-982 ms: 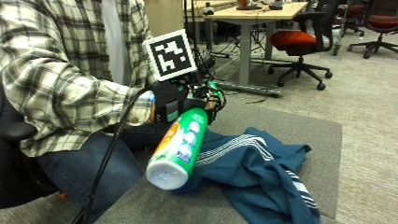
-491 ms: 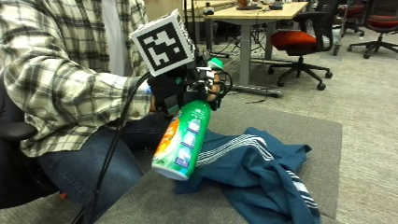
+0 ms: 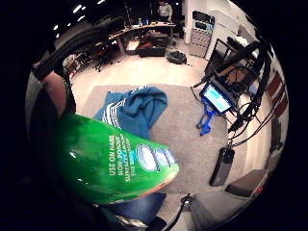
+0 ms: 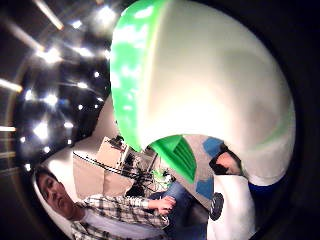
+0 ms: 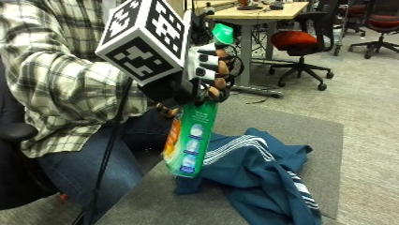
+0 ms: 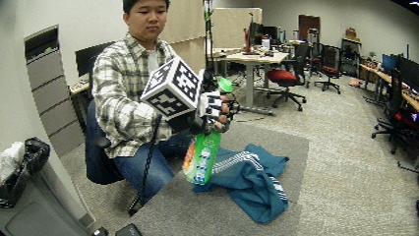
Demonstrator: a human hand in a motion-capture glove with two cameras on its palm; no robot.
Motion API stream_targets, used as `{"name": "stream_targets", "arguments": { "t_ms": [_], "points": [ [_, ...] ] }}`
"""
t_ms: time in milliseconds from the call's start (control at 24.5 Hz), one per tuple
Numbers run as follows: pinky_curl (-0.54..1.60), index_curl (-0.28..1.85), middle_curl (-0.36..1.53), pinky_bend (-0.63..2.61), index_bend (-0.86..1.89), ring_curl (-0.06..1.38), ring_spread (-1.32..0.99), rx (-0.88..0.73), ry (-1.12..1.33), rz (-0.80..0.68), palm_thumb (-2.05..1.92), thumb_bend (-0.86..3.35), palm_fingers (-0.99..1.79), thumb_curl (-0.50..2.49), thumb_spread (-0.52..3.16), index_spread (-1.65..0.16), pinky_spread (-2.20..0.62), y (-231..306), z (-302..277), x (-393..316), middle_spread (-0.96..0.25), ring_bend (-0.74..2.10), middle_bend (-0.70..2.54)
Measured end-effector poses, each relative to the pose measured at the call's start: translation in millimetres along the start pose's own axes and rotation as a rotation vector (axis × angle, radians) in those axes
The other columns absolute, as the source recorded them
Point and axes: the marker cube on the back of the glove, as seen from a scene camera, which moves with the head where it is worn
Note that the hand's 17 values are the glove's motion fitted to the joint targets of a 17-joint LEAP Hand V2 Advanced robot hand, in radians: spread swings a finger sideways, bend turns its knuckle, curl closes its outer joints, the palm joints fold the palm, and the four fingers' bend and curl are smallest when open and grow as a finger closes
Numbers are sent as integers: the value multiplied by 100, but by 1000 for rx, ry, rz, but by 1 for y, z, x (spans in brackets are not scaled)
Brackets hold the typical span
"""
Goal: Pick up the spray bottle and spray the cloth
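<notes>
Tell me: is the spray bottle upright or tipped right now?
Nearly upright: the spray bottle hangs base-down, green cap up, in the right hand above the blue cloth.

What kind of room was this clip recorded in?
Most likely an open office or lab: desks with monitors, rolling office chairs, and carpet floor. The person sits at a grey table holding a spray bottle over a blue cloth.

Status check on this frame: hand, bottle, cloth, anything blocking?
Right hand grips spray bottle near its top, bottle upright, lifted off table. Blue cloth crumpled on table beside it. Nothing between them.
</notes>
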Motion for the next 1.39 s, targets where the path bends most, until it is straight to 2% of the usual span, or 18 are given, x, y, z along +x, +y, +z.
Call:
{"name": "stream_targets", "arguments": {
  "t_ms": [491,736,1391],
  "points": [
    [43,69,60,34,23,53,-21,61,-78,34,106,-3,122,81,27,-27,-15,-12,-18,-3,-17,54,48],
    [43,69,61,34,23,53,-21,66,-121,6,106,-3,122,81,27,-28,-15,-16,-13,-21,-17,54,48],
    [43,69,61,34,23,53,-21,7,-376,-141,106,-3,122,81,27,-28,-14,-21,85,-132,-16,54,47]
  ]
}}
